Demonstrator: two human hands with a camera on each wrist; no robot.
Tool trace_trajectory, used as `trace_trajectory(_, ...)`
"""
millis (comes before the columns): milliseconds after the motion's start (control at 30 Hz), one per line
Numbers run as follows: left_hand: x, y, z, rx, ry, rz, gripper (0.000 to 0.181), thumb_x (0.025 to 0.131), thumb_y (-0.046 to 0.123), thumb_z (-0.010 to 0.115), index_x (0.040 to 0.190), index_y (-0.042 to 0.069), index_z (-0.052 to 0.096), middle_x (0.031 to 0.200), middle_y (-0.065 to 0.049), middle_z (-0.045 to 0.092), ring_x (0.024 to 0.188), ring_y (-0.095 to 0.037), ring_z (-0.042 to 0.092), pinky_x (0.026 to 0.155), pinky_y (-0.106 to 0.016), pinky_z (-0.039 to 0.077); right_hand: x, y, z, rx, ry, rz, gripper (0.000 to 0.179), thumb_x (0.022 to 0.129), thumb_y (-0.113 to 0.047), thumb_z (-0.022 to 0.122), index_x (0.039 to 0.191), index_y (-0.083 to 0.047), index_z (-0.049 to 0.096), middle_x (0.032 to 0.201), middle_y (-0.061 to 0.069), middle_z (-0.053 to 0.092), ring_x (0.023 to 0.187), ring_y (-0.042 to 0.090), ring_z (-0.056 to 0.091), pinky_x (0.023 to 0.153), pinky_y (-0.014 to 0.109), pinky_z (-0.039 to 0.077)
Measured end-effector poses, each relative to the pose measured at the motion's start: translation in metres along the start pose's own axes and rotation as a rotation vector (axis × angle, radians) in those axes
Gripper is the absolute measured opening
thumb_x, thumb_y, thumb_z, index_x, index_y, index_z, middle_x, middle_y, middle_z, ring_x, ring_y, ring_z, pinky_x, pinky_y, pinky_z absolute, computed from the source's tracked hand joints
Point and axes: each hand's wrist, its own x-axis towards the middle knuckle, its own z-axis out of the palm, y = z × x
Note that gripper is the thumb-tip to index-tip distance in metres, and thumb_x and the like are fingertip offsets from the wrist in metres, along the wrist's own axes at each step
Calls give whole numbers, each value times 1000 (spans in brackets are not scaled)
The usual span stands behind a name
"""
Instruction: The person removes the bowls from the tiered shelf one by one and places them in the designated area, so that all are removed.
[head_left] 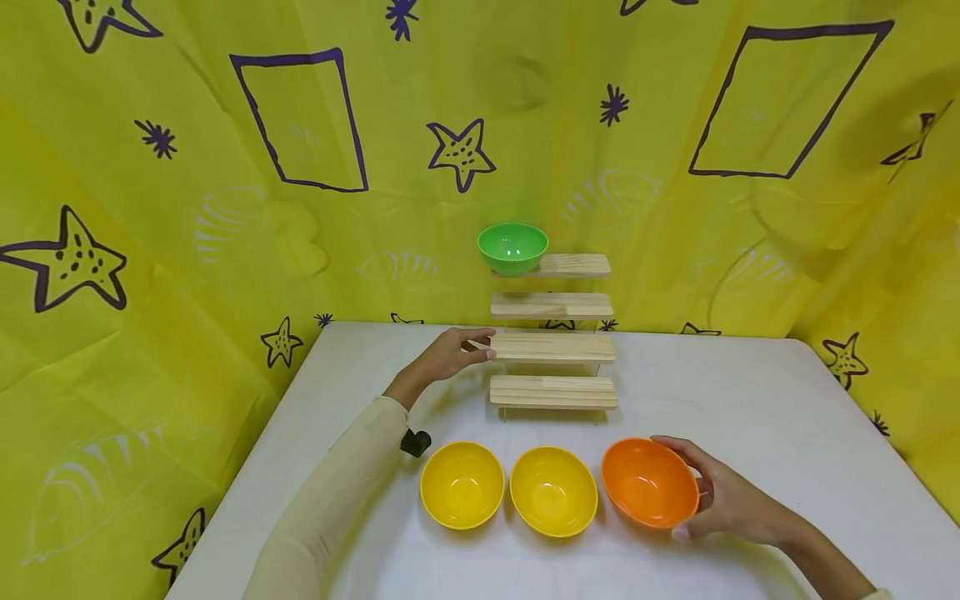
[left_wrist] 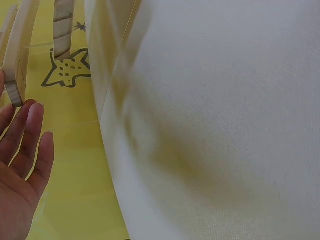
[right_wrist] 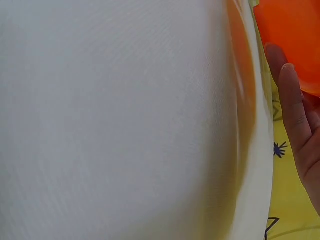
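A wooden step rack (head_left: 552,392) with several narrow boards rises at the back of the table. My left hand (head_left: 450,353) holds the left end of its second-lowest board (head_left: 555,347), thumb in front and fingers behind. In the left wrist view, fingertips (left_wrist: 34,112) meet the board's end (left_wrist: 20,75). An orange bowl (head_left: 651,483) is held at its right side by my right hand (head_left: 731,504), with the thumb near and the fingers at the far side. The right wrist view shows the fingers (right_wrist: 295,115) along the outside of the orange bowl (right_wrist: 295,35).
Two yellow bowls (head_left: 462,486) stand in a row left of the orange one. A green bowl (head_left: 513,248) sits on the rack's top board, at its left end. A small black object (head_left: 416,442) shows beside the left sleeve. Yellow patterned cloth (head_left: 405,208) hangs around the white table (head_left: 712,392).
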Motion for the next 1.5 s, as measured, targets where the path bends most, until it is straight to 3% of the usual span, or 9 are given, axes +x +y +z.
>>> trace_trajectory(600, 0, 0, 2, 2, 0, -6, 55, 99, 33, 65, 148, 13, 52, 133, -14, 65, 115, -30, 66, 92, -40, 56, 0, 7, 6, -24, -38, 93, 98, 76, -1, 80, 156, -13, 24, 135, -23, 47, 98, 27, 70, 83, 35, 60)
trace_trajectory(700, 0, 1, 2, 3, 0, -8, 55, 99, 33, 65, 148, 14, 52, 133, -14, 65, 115, -30, 66, 93, -40, 56, -1, 6, 6, -6, -47, 83, 97, 76, 1, 80, 155, -12, 25, 139, -13, 46, 97, 28, 70, 84, 34, 60)
trace_trajectory(833, 0, 1, 1, 3, -3, -4, 55, 99, 34, 65, 149, 14, 51, 134, -14, 65, 115, -31, 66, 93, -40, 56, -2, 5, 5, 10, -71, 65, 96, 77, 1, 81, 154, -9, 25, 145, 14, 41, 93, 32, 70, 83, 35, 60)
trace_trajectory(900, 0, 1, 1, 4, -3, -3, 55, 100, 34, 64, 149, 14, 51, 134, -14, 65, 115, -31, 66, 93, -40, 56, -2, 4, 4, 2, -70, 87, 95, 77, -1, 81, 154, -11, 26, 145, 18, 40, 92, 31, 70, 83, 34, 60)
trace_trajectory(1100, -1, 1, 0, 8, 0, -8, 54, 99, 33, 65, 149, 15, 51, 135, -13, 65, 116, -31, 65, 94, -41, 55, -3, 6, 4, -29, -62, 121, 98, 77, -3, 83, 155, -14, 24, 138, -16, 47, 94, 29, 70, 83, 33, 59)
trace_trajectory(1167, -1, 1, 0, 7, -2, -7, 54, 100, 33, 65, 149, 15, 51, 135, -13, 65, 116, -31, 65, 94, -41, 55, -3, 6, 4, -29, -62, 116, 99, 77, -3, 82, 155, -14, 23, 137, -19, 48, 94, 29, 70, 82, 34, 60)
trace_trajectory(1233, -1, 1, 0, 6, -1, -4, 54, 99, 33, 65, 149, 15, 52, 135, -14, 65, 116, -31, 65, 94, -41, 56, -3, 4, 5, -31, -59, 115, 99, 77, -3, 82, 155, -15, 24, 142, -9, 48, 93, 29, 70, 82, 33, 60)
trace_trajectory(1400, 0, 1, 0, 9, 1, 8, 54, 100, 32, 64, 148, 14, 52, 134, -14, 65, 116, -32, 66, 94, -41, 56, -4, 0, 6, -53, -61, 82, 98, 78, -6, 83, 155, -12, 23, 146, 36, 34, 92, 26, 69, 80, 32, 59)
trace_trajectory(1500, 0, -1, 0, 11, 2, 10, 54, 100, 32, 65, 148, 14, 52, 134, -14, 65, 115, -31, 66, 94, -41, 56, -4, -1, 6, -59, -67, 83, 99, 79, -11, 84, 156, -11, 22, 145, 42, 33, 94, 23, 68, 80, 31, 59)
